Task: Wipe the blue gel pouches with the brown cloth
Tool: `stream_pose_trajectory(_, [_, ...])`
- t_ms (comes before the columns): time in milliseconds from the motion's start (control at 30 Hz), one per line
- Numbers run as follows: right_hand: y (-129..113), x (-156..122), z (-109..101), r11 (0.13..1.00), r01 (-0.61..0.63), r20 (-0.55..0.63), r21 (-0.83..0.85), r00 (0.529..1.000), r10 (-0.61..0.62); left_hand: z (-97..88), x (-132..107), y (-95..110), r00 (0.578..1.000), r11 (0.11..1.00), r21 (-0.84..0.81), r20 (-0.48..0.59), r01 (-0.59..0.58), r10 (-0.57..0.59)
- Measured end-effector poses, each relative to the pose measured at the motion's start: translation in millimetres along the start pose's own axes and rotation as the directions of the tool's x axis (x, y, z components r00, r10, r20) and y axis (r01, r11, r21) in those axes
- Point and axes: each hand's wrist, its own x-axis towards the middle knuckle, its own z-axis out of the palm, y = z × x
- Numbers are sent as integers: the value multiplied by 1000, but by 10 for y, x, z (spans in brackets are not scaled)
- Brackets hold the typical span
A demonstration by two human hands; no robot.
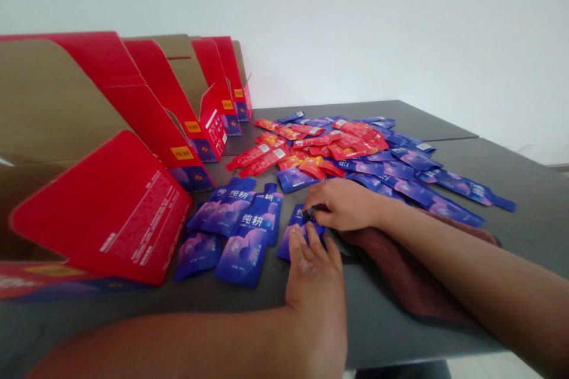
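Observation:
My left hand (pixel 313 266) lies flat on a blue pouch (pixel 297 226) near the table's front, fingers pressed onto it. My right hand (pixel 342 202) is curled over the same pouch's top end, pinching a small dark item I cannot make out. To the left lie several more blue pouches (pixel 242 231) in a loose row. My right forearm rests on a dark red cloth (pixel 400 272).
A mixed heap of red and blue pouches (pixel 355 151) covers the middle of the dark table (pixel 511 177). Open red cardboard boxes (pixel 146 124) stand along the left, one lid (pixel 106 207) flapped toward me. The table edge runs near the bottom right.

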Motion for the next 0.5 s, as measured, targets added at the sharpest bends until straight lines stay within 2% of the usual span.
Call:
stream_pose_trajectory(167, [33, 10, -26, 976, -181, -41, -117, 983, 178, -24, -2, -18, 999, 1000, 9, 30, -21, 21])
stream_pose_trajectory(233, [26, 4, -31, 978, -171, -39, -120, 985, 168, -23, -2, -17, 999, 1000, 7, 34, -29, 29])
stream_pose_trajectory(367, [-18, -6, -32, 996, -52, -16, -70, 999, 51, -4, -1, -4, 999, 1000, -9, 29, -16, 16])
stream_pose_trajectory(500, [-7, 1, -46, 982, -154, -30, -111, 988, 152, 11, 1, 4, 1000, 1000, -6, 17, -8, 8])
